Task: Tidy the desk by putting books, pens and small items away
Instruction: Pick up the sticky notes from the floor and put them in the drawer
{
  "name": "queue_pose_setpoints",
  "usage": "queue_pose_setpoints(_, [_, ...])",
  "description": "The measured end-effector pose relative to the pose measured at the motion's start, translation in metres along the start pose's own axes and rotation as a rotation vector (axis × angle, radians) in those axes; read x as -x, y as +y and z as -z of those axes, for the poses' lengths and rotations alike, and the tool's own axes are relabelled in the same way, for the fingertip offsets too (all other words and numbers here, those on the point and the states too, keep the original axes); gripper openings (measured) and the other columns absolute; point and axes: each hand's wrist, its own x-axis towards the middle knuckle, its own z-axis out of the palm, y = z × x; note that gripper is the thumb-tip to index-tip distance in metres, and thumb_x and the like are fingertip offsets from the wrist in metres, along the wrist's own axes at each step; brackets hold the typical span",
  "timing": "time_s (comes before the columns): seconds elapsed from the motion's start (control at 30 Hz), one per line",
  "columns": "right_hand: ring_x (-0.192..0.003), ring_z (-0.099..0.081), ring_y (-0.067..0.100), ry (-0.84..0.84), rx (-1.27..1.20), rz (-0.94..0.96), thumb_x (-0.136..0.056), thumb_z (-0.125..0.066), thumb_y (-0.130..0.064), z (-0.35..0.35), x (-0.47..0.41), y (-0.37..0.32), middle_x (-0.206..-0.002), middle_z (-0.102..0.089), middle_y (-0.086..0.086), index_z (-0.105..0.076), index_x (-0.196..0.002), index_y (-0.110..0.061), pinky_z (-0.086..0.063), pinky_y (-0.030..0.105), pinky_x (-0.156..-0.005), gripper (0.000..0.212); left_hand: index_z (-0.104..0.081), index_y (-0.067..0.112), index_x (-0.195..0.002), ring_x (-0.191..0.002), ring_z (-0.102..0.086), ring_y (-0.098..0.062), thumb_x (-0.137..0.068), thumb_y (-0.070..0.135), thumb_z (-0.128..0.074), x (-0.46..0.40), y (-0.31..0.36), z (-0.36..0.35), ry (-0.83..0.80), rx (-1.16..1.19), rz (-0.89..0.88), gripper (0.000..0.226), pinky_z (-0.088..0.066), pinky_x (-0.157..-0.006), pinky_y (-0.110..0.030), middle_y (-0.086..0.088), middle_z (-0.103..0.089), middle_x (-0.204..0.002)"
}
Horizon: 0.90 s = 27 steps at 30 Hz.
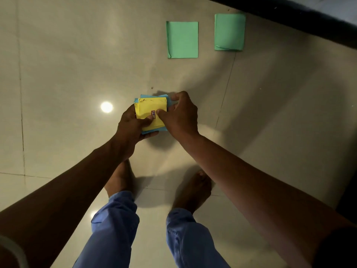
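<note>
Yellow booklet (150, 113) on blue ones is pinched by left hand (133, 126) and right hand (179, 115) above floor (58, 93); two green booklets (182, 39) lie apart.

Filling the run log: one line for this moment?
both hands hold yellow-blue paper stack | two green sheets on floor

Nothing here can be read. The yellow booklet (149, 113) carries a small red-bordered label (153, 114) between the two thumbs, just beside the fingers (149, 118) of the left hand, but its marks are too small and blurred to make out. Faint dark scribbles run along the booklet's top edge, beyond the fingers; they are illegible too.
</note>
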Motion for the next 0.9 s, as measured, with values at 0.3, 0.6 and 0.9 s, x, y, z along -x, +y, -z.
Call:
queue_pose_setpoints(0.3, [-0.100, -0.067, 0.023, -0.038, -0.045, 0.040, -0.082, -0.078, -0.015, -0.014, 0.002, -0.017, -0.111, -0.070, 0.007, -0.051, -0.120, -0.013, -0.054, 0.031, -0.079, 0.047, -0.055, 0.024, -0.140, -0.118, -0.066, -0.029, -0.099, 0.017, -0.064, -0.006, 0.009, 0.010, 0.009, -0.028, -0.029, 0.043, -0.058, -0.093, -0.052, -0.007, -0.065, -0.134])
queue_pose_setpoints(0.6, [-0.107, -0.061, 0.026, 0.188, 0.171, 0.083, -0.091, -0.064, -0.021, 0.018, -0.091, -0.025, -0.120, -0.061, 0.008, -0.056, -0.126, -0.015, -0.040, 0.025, -0.080, 0.037, -0.059, 0.024, -0.135, -0.108, -0.069, -0.026, -0.097, 0.011, -0.065, -0.017, 0.024, 0.028, 0.002, 0.036, -0.007, 0.040, -0.063, -0.082, -0.046, -0.001, -0.068, -0.119])
queue_pose_setpoints(0.9, [-0.139, -0.042, 0.037, 0.264, 0.315, -0.224, -0.086, -0.073, -0.052, 0.025, -0.166, -0.048, -0.154, -0.037, 0.017, -0.017, -0.158, -0.006, -0.045, 0.045, -0.104, 0.102, -0.059, 0.022, -0.135, -0.113, -0.068, -0.031, -0.098, 0.009, -0.064, -0.017, 0.036, 0.049, -0.024, 0.056, 0.006, 0.040, -0.060, -0.089, -0.051, -0.007, -0.067, -0.126])
